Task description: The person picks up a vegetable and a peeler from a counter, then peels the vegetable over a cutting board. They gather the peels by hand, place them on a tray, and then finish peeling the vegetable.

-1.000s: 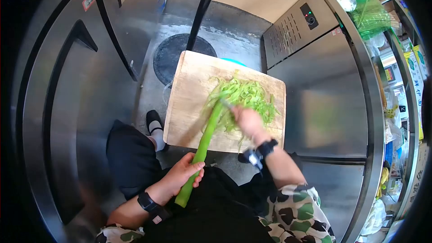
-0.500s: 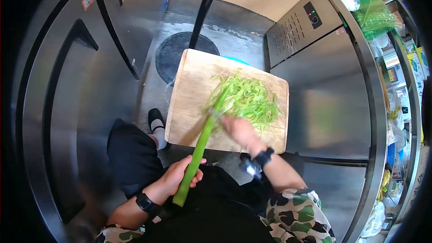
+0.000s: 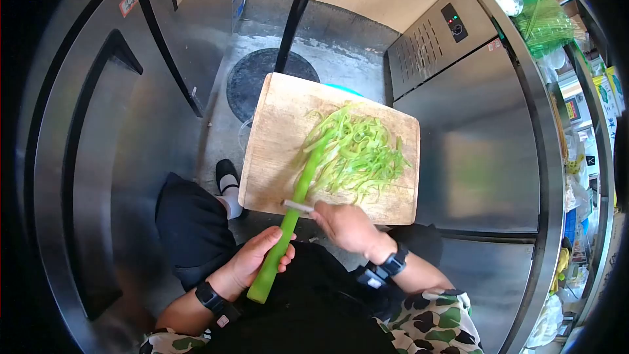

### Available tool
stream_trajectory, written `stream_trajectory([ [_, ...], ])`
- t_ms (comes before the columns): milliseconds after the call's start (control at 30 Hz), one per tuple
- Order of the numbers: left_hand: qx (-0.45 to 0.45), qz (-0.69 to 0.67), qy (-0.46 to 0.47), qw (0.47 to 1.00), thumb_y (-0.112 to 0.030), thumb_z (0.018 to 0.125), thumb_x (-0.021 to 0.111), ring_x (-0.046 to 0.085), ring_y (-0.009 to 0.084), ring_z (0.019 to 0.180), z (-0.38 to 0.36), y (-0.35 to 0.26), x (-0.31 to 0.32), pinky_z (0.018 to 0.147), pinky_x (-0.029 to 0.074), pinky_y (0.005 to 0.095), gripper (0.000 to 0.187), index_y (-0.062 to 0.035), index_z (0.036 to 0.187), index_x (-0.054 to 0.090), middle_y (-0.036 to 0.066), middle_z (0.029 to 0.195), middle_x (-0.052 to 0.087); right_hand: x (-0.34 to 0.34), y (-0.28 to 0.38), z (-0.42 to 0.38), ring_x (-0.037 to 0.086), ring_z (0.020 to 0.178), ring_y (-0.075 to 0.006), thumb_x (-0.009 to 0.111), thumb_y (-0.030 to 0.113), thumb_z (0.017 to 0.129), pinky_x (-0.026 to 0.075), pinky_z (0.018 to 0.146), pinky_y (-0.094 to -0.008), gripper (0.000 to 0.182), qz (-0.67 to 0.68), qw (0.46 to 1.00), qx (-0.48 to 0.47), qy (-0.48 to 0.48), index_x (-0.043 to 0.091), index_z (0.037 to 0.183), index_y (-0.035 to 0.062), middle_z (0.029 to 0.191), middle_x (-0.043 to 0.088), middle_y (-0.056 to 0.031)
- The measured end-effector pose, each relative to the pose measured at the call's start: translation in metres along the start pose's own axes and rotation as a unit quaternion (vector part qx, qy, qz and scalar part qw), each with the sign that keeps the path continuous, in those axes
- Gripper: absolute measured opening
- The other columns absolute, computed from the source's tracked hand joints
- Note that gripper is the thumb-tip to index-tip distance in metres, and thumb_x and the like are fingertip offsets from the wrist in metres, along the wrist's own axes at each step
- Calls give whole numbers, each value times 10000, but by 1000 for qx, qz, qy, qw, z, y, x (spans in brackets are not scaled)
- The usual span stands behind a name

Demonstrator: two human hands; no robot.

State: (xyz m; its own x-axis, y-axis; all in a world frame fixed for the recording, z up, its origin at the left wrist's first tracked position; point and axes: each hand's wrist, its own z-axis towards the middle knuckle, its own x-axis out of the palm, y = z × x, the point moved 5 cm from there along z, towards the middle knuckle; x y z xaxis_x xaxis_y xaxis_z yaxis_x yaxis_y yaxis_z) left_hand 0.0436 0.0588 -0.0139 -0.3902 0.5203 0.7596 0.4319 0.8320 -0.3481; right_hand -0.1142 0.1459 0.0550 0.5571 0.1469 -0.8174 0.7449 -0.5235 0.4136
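Observation:
A long green stalk (image 3: 303,187) slants from my lap up over a wooden cutting board (image 3: 272,137), its far tip among the peelings. My left hand (image 3: 262,255) is wrapped round its lower part. In my right hand (image 3: 346,226) is a peeler (image 3: 299,206), its head lying across the stalk near the board's front edge. Thin green peelings (image 3: 367,151) are heaped on the middle and right of the board.
Steel cabinet doors (image 3: 137,157) stand at the left and a steel cabinet (image 3: 472,151) at the right. Shelves at the far right hold bags and a green net bundle (image 3: 542,23). A black post (image 3: 298,19) rises behind the board.
My right hand and the peeler have moved down the stalk, nearer my left hand. The left hand keeps its hold, and the stalk has shifted slightly.

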Motion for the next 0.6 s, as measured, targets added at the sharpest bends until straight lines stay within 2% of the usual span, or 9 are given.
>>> stream_trajectory([
  [67, 21, 25, -25, 999, -351, 954, 493, 511, 101, 659, 0, 3, -7, 562, 448, 229, 301, -75, 1074, 496, 58, 806, 557, 5, -36, 26, 599, 699, -402, 407, 326, 965, 474, 624, -495, 284, -2, 999, 27, -37, 547, 936, 79, 743, 611, -217],
  [133, 30, 49, -48, 997, -315, 938, 540, 520, 104, 646, 1, 7, -13, 558, 452, 234, 240, -89, 1000, 485, 52, 780, 557, -14, -75, 50, 611, 724, -397, 379, 353, 970, 486, 651, -495, 333, -25, 989, 135, -50, 564, 964, 76, 759, 626, -212],
  [200, 49, 77, -42, 995, -293, 919, 578, 528, 105, 638, 1, 6, -8, 556, 454, 235, 231, -97, 980, 472, 45, 761, 557, -40, -120, 56, 622, 751, -390, 369, 370, 971, 493, 673, -496, 370, -100, 966, 206, -121, 576, 960, 64, 778, 638, -207],
  [233, 56, 89, -42, 994, -282, 909, 597, 532, 106, 634, -1, 7, -7, 555, 456, 236, 233, -101, 970, 465, 42, 752, 557, -42, -155, 56, 625, 772, -389, 372, 372, 972, 499, 688, -489, 388, -57, 952, 236, -186, 578, 938, 45, 791, 639, -214],
  [267, 55, 96, -49, 993, -278, 888, 629, 533, 106, 631, -2, 6, -7, 552, 455, 236, 259, -108, 973, 453, 37, 743, 555, -56, -152, 45, 620, 766, -397, 401, 345, 968, 492, 685, -487, 356, -76, 940, 264, -203, 580, 926, 41, 803, 640, -218],
  [367, 33, 114, -59, 991, -265, 882, 639, 537, 103, 636, 0, 9, -12, 547, 454, 234, 262, -107, 972, 452, 26, 737, 551, -63, -96, 11, 617, 752, -399, 432, 309, 963, 485, 666, -483, 310, 54, 954, 230, -184, 581, 906, 44, 796, 634, -221],
  [433, 14, 109, -65, 992, -257, 882, 639, 539, 99, 637, 2, 12, -13, 544, 453, 233, 252, -102, 990, 471, 16, 735, 549, -27, -55, -3, 611, 716, -398, 449, 284, 955, 478, 638, -478, 265, 101, 980, 56, -160, 580, 975, 54, 777, 630, -207],
  [500, 9, 107, -70, 992, -252, 882, 640, 540, 96, 638, 4, 12, -13, 540, 451, 230, 251, -99, 1014, 492, 9, 735, 547, 11, -18, -5, 613, 718, -384, 454, 276, 948, 490, 630, -466, 267, 46, 998, -5, -33, 562, 1092, 78, 763, 624, -205],
  [600, 8, 106, -85, 991, -252, 881, 640, 540, 91, 642, 0, 13, -19, 539, 446, 222, 264, -96, 1057, 520, 2, 741, 546, 34, -38, 19, 617, 735, -369, 454, 257, 941, 501, 636, -465, 292, 10, 999, 46, -23, 522, 1187, 113, 801, 627, -209],
])
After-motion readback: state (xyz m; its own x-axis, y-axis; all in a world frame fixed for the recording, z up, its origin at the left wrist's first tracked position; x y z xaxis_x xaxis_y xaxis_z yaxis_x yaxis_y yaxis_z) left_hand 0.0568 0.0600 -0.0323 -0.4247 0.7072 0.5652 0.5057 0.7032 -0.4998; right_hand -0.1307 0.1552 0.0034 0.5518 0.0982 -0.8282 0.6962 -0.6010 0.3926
